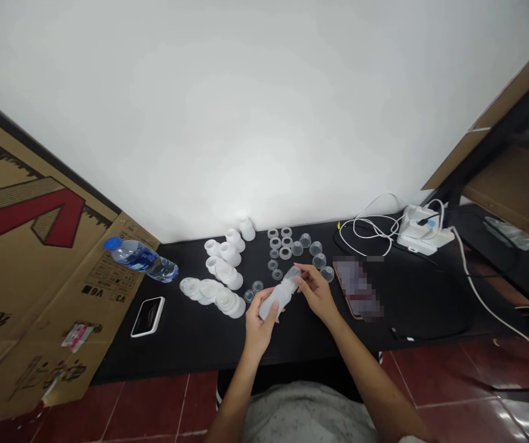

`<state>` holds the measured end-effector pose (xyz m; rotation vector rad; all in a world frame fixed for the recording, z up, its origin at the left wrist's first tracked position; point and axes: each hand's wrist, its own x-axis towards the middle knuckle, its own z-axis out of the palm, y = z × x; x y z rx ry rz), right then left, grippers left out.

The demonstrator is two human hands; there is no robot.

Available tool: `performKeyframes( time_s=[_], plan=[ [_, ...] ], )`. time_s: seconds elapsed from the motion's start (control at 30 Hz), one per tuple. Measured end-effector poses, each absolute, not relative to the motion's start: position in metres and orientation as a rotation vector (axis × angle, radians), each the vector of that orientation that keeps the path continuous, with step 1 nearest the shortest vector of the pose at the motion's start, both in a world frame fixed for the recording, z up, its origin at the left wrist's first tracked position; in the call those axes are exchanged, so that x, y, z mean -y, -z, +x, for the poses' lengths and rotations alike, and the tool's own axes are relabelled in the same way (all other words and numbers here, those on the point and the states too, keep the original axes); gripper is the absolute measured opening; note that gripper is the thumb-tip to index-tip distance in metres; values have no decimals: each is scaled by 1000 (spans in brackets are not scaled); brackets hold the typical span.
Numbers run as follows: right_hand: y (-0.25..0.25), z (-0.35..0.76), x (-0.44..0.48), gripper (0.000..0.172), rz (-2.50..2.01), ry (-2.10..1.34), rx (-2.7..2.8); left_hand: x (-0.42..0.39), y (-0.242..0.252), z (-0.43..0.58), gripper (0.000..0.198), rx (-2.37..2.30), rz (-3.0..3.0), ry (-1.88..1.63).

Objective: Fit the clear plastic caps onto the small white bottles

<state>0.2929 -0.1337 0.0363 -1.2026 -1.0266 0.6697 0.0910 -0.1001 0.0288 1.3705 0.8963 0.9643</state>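
Observation:
My left hand [258, 326] is wrapped round the body of a white baby bottle [274, 303], tilted with its top towards the upper right. At that top, the fingers of my right hand [315, 289] pinch a clear cap [294, 273]; whether it is seated cannot be told. Left of my hands stand several open white bottles [230, 253], and nearer lie several bottles with clear caps [209, 291]. Behind my hands are several collar rings [275, 243] and small clear nipples [272, 264]. Several clear dome caps [318, 261] sit beyond my right hand. Two more nipples [249, 296] lie by my left hand.
A water bottle [142, 258] and a white phone-like device [147, 317] are on the left, beside a large cardboard box [38, 246]. To the right are a blurred phone [357, 289], white cables [370, 226] and a power strip [419, 231]. A wall [264, 123] borders the black table [190, 344].

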Motion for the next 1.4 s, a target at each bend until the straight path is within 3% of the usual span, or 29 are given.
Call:
performKeyframes(
  time_s=[0.13, 0.27, 0.33, 1.0, 1.4],
  plan=[
    [-39, 295, 137, 39, -1257, -514, 1149, 102, -29, 91, 48, -913, 1409, -961],
    [-40, 296, 139, 73, -1291, -421, 1295, 104, -28, 89, 45, -964, 1475, -959],
    [-38, 296, 138, 80, -1298, -409, 1335, 104, -27, 88, 43, -979, 1519, -944],
    [-35, 290, 138, 74, -1340, -483, 1260, 105, -36, 91, 35, -1098, 1699, -1094],
    [-32, 288, 136, 62, -1276, -521, 1151, 102, -33, 91, 36, -1081, 1652, -1085]
  ],
)
